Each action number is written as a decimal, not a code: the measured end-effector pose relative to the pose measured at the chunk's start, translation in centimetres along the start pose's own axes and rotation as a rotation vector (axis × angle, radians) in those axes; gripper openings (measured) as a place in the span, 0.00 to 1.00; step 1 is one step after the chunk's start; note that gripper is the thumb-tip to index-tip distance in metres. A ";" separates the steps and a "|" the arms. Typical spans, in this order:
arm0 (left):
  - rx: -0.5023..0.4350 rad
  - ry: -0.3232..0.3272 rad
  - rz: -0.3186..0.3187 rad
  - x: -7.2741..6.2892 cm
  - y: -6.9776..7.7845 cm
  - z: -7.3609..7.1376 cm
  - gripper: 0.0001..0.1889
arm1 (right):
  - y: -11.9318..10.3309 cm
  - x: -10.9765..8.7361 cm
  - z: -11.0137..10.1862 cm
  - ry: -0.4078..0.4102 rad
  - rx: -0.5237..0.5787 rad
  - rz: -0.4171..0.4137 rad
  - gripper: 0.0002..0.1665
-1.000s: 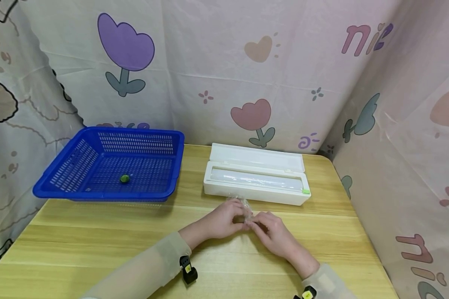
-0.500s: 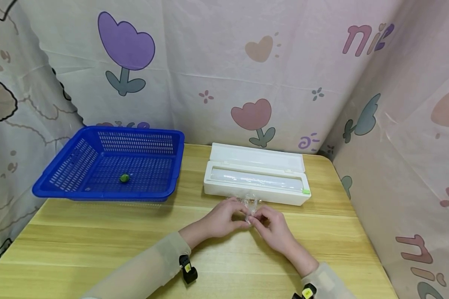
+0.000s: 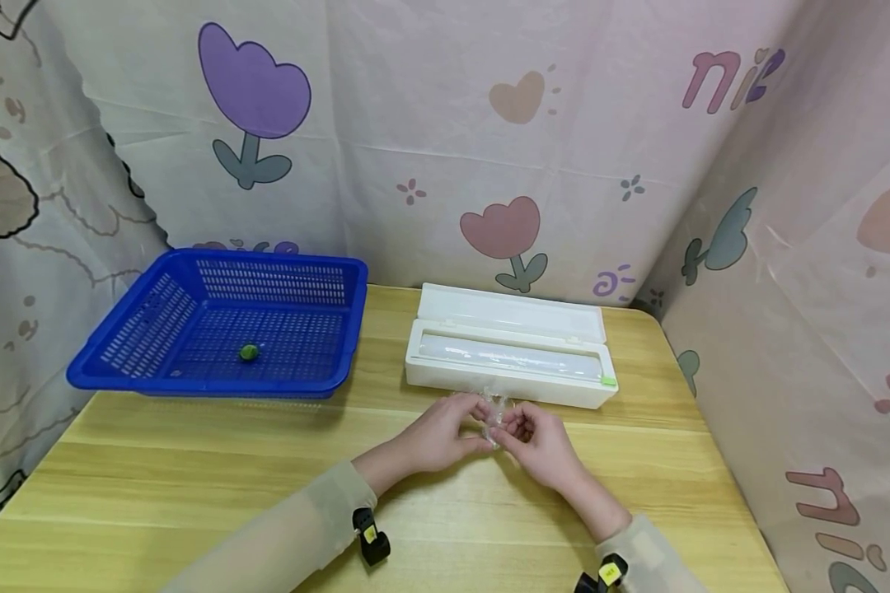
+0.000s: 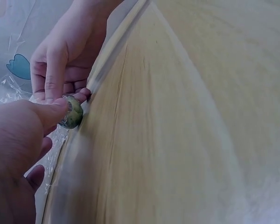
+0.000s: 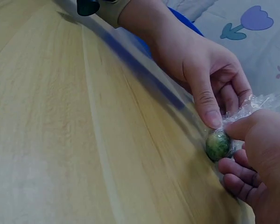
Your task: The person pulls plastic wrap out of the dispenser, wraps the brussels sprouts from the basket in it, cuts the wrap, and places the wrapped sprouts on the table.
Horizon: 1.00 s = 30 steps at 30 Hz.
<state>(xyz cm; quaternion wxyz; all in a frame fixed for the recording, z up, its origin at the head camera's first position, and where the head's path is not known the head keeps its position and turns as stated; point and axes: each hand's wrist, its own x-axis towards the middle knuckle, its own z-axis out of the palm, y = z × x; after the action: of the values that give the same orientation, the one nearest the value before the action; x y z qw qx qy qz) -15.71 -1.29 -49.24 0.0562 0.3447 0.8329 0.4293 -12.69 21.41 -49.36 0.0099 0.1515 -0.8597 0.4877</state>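
Note:
A small round green fruit, mottled yellow-green, is wrapped in clear cling film between my two hands. My left hand pinches the film-covered fruit from the left, its thumb pressing on top in the left wrist view. From the right, my right hand pinches the gathered film at the fruit, with fingers curled beneath. Loose crinkled film sticks out beyond the fingertips. In the head view the fingers hide most of the fruit. Just behind the hands stands a white cling film dispenser, its lid raised and the roll showing inside.
At the left stands a blue perforated basket with one small green fruit in it. Both stand on a light wooden table. A patterned curtain encloses the back and sides.
My right fingers have shifted and curled more at the film, and the loose film behind the fingertips has bunched differently. My left hand stays nearly in place. Basket and dispenser have not moved.

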 end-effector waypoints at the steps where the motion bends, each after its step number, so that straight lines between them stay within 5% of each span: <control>1: -0.001 0.007 -0.008 0.0 0.0 0.0 0.19 | -0.1 0.1 0.0 -0.003 0.003 0.015 0.10; 8: -0.006 0.073 -0.072 -0.1 0.1 -0.2 0.17 | -0.3 0.5 -0.3 -0.047 0.007 0.078 0.21; 19: 0.042 0.034 -0.111 -0.2 -0.1 -0.3 0.12 | -1.3 1.3 -0.8 -0.194 -0.004 0.193 0.32; 30: 0.055 -0.013 -0.093 -0.1 -0.2 -0.3 0.06 | -1.3 1.3 -0.5 -0.171 0.038 0.182 0.20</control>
<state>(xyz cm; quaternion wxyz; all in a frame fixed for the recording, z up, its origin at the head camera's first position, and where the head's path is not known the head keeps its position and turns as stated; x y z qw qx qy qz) -15.85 -1.66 -49.19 0.0719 0.3097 0.8591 0.4010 -13.67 20.85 -47.81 -0.1104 0.1139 -0.8582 0.4881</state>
